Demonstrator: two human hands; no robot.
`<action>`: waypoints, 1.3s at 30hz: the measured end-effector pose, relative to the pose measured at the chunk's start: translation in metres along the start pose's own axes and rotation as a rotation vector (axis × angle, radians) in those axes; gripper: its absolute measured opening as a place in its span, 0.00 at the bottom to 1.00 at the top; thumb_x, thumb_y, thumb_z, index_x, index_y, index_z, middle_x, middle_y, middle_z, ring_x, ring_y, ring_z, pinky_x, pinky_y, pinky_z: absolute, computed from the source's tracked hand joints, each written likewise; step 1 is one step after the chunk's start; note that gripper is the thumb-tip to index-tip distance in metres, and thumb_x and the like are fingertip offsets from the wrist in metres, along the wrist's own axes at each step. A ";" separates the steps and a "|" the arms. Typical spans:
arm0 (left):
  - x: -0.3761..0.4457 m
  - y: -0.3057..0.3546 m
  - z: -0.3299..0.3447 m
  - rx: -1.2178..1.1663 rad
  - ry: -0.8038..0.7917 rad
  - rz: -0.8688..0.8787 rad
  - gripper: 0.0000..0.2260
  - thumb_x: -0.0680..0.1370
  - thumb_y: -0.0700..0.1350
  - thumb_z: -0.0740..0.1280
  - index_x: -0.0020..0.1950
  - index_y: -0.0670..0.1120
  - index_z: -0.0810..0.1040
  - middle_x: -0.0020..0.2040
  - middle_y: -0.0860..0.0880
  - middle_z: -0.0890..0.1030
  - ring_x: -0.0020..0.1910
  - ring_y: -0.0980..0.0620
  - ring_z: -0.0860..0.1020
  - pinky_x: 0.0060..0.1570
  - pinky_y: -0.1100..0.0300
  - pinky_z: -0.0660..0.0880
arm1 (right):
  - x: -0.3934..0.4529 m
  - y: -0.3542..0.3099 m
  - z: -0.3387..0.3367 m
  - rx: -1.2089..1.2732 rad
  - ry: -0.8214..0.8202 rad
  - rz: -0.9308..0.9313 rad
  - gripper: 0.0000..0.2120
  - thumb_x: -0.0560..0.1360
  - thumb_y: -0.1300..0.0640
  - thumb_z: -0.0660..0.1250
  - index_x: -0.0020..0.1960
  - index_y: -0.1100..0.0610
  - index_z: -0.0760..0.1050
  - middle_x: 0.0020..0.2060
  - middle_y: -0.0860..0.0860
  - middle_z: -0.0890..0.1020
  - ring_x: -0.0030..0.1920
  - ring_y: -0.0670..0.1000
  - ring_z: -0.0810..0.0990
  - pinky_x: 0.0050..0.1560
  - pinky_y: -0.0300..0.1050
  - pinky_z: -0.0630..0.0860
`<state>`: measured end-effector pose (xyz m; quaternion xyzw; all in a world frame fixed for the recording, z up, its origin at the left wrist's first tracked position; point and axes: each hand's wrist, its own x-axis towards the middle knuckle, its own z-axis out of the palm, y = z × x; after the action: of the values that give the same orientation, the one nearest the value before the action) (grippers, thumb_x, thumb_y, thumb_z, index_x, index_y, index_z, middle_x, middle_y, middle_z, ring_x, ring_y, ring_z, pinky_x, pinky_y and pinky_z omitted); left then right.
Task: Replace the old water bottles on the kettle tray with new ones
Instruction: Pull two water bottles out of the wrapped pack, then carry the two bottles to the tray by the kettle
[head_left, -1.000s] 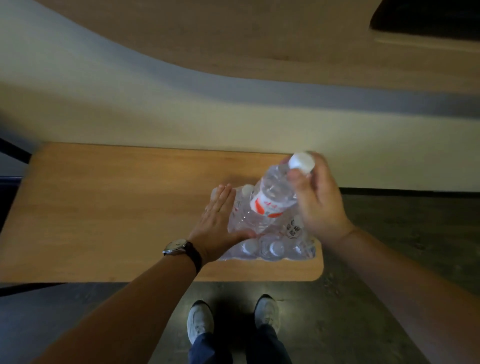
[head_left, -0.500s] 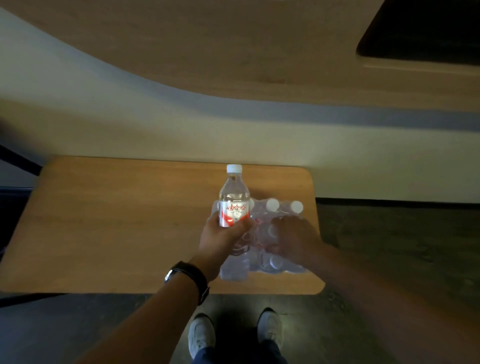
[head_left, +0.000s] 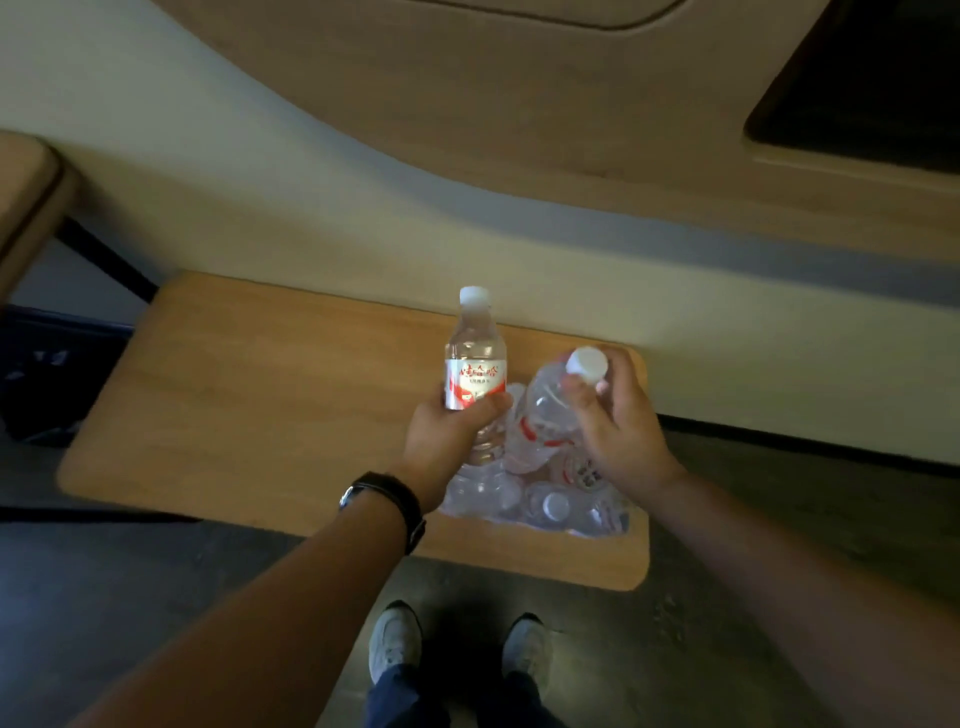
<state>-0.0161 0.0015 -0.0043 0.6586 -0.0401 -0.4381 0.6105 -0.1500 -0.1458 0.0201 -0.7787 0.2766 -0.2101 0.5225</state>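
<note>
A shrink-wrapped pack of water bottles (head_left: 545, 506) lies on the right end of a wooden table (head_left: 270, 415). My left hand (head_left: 449, 431) grips one clear bottle (head_left: 475, 364) with a white cap and red-and-white label, held upright above the pack. My right hand (head_left: 618, 421) holds a second bottle (head_left: 545, 415) by its white cap and neck, tilted with its base still down among the packed bottles. No kettle tray is in view.
A cream wall and a curved wooden panel (head_left: 519, 104) rise behind the table. A dark opening (head_left: 872, 88) sits at the top right. Another wooden surface (head_left: 26, 197) shows at the far left. My shoes (head_left: 395, 644) stand on the dark floor below the table's front edge.
My right hand, which was pressing down in the pack, has risen with a second bottle held by its cap. My left hand keeps the first bottle upright.
</note>
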 end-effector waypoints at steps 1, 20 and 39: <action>-0.006 0.007 -0.002 -0.021 0.026 0.020 0.09 0.72 0.44 0.77 0.50 0.44 0.83 0.38 0.47 0.88 0.35 0.50 0.86 0.32 0.61 0.80 | 0.008 -0.016 0.004 0.058 0.044 0.001 0.08 0.79 0.40 0.60 0.56 0.39 0.70 0.48 0.30 0.81 0.48 0.37 0.81 0.44 0.31 0.76; -0.313 0.120 -0.288 -0.306 0.559 0.352 0.15 0.72 0.50 0.76 0.55 0.48 0.80 0.43 0.47 0.88 0.41 0.46 0.86 0.40 0.54 0.83 | -0.026 -0.382 0.290 0.382 -0.564 0.090 0.14 0.76 0.42 0.68 0.42 0.53 0.80 0.37 0.56 0.87 0.34 0.55 0.87 0.32 0.45 0.81; -0.517 0.141 -0.683 -0.329 0.966 0.422 0.27 0.61 0.60 0.79 0.56 0.51 0.80 0.47 0.47 0.87 0.45 0.45 0.86 0.43 0.52 0.83 | -0.143 -0.628 0.671 0.326 -0.907 0.052 0.20 0.75 0.37 0.67 0.44 0.55 0.79 0.39 0.55 0.83 0.38 0.57 0.84 0.52 0.60 0.80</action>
<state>0.1626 0.7954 0.2989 0.6584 0.1824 0.0452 0.7288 0.2879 0.6044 0.3527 -0.6928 0.0036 0.1230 0.7106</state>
